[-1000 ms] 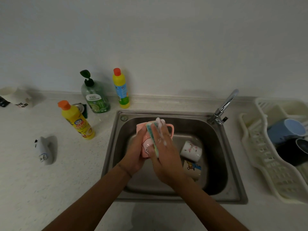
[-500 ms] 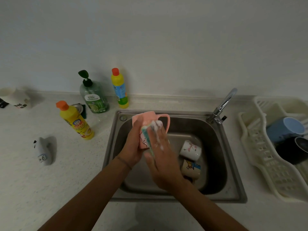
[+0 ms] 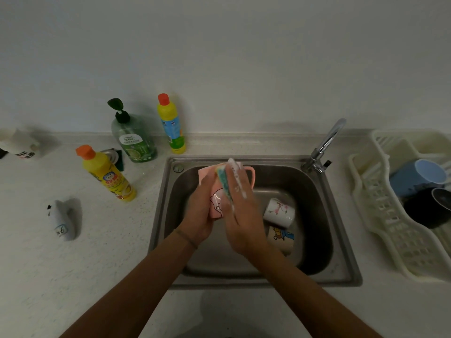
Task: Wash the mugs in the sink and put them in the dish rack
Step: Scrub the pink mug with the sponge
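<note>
Over the steel sink (image 3: 341, 240) my left hand (image 3: 200, 213) grips a pink mug (image 3: 216, 206) with a cartoon print, its handle pointing right. My right hand (image 3: 240, 211), covered in foam, presses a green-and-yellow sponge (image 3: 223, 179) flat against the mug's side with straight fingers. Two more mugs lie on their sides in the sink bottom: a white one with pink flowers (image 3: 279, 212) and a cream one with a blue-and-orange cartoon (image 3: 280, 239). In the white dish rack (image 3: 390, 230) on the right sit a blue mug (image 3: 417, 176) and a black mug (image 3: 429, 207).
The faucet (image 3: 324, 145) stands at the sink's back right corner. Left of the sink are a green soap pump bottle (image 3: 133, 137), two yellow bottles with orange caps (image 3: 108, 174) (image 3: 170, 123), a small white figure (image 3: 62, 219) and a white cup (image 3: 22, 145).
My right hand slid the sponge up along the pink mug's side, towards the rim. The left hand kept hold of the mug, which shifted slightly.
</note>
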`<state>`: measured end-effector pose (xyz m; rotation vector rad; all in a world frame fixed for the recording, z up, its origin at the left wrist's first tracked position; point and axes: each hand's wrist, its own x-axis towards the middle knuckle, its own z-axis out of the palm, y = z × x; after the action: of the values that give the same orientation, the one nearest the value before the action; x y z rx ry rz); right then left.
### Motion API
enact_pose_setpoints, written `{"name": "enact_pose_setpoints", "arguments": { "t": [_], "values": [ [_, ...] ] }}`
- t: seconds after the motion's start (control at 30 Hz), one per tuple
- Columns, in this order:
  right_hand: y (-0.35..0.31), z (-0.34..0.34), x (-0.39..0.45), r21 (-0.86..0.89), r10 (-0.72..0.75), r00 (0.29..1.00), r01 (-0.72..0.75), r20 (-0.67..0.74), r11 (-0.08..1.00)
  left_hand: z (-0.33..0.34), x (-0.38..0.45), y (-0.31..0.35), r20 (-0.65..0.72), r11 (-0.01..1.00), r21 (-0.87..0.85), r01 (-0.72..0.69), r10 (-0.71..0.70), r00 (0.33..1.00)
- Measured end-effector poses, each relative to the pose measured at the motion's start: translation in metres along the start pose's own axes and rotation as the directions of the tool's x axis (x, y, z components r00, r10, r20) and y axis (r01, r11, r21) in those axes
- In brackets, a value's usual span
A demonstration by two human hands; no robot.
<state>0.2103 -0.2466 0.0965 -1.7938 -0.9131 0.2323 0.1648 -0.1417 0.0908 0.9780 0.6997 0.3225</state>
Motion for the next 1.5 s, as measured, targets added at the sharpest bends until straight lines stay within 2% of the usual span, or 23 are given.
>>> {"name": "enact_pose_setpoints", "arguments": {
  "t": [0.1,0.23,0.33,0.47,0.53,0.63,0.77,1.0,1.1,1.23,1.33,1.37,1.4,1.5],
  "values": [
    [0.0,0.004,0.002,0.048,-0.001,0.999,0.003,-0.043,0.999,0.006,0.0,0.007,0.025,1.0,-0.007,-0.015,0.015,1.0],
    [0.007,0.011,-0.025,-0.1,-0.107,0.992,0.113,0.059,0.989,0.003,0.004,0.009,-0.017,1.0,0.016,-0.018,0.019,1.0],
    [0.0,-0.004,-0.004,-0.031,-0.002,1.0,0.002,-0.004,1.0,0.004,0.0,0.002,-0.004,0.999,0.036,-0.017,0.018,1.0],
    [-0.004,0.009,-0.008,-0.052,-0.017,1.0,0.016,-0.019,0.998,0.008,-0.001,0.009,-0.057,0.997,0.064,-0.046,0.05,0.997],
    [-0.004,0.014,-0.016,0.014,0.045,0.998,-0.044,-0.044,0.999,0.006,-0.002,0.012,-0.037,0.996,0.085,-0.035,0.038,0.999],
    [-0.007,-0.002,-0.007,0.053,0.098,0.995,-0.098,0.013,0.994,0.0,-0.008,0.011,0.058,0.999,0.034,0.021,-0.023,0.998],
    [-0.016,-0.023,0.0,0.19,0.155,0.986,-0.165,0.064,0.968,-0.011,-0.009,0.015,0.193,0.986,-0.1,0.13,-0.109,0.975],
    [-0.023,-0.037,0.012,0.237,0.169,0.977,-0.196,0.128,0.952,0.0,-0.019,0.01,0.176,0.975,-0.183,0.127,-0.095,0.98],
    [-0.017,-0.038,0.023,0.175,0.164,0.974,-0.191,0.156,0.966,0.003,-0.017,0.004,0.176,0.977,-0.178,0.118,-0.086,0.981],
    [-0.016,-0.026,0.015,-0.034,0.135,0.985,-0.132,0.105,0.991,0.003,-0.01,0.004,0.126,0.988,-0.13,0.081,-0.065,0.99],
    [-0.018,-0.009,-0.003,-0.244,-0.114,0.991,0.129,0.075,0.961,0.0,-0.006,0.006,0.056,0.995,-0.094,0.037,-0.032,0.998],
    [-0.013,-0.004,-0.005,-0.261,-0.171,0.982,0.186,0.078,0.947,-0.002,-0.004,0.004,0.049,0.996,-0.082,0.027,-0.023,0.999],
    [-0.011,-0.003,-0.002,-0.214,-0.133,0.988,0.147,0.076,0.966,-0.004,-0.004,0.001,0.058,0.998,-0.064,0.018,-0.014,0.998],
    [-0.007,-0.009,0.021,0.046,0.184,0.983,-0.185,0.023,0.982,-0.002,-0.008,-0.008,0.092,0.999,-0.029,0.024,-0.021,0.996]
  ]
}}
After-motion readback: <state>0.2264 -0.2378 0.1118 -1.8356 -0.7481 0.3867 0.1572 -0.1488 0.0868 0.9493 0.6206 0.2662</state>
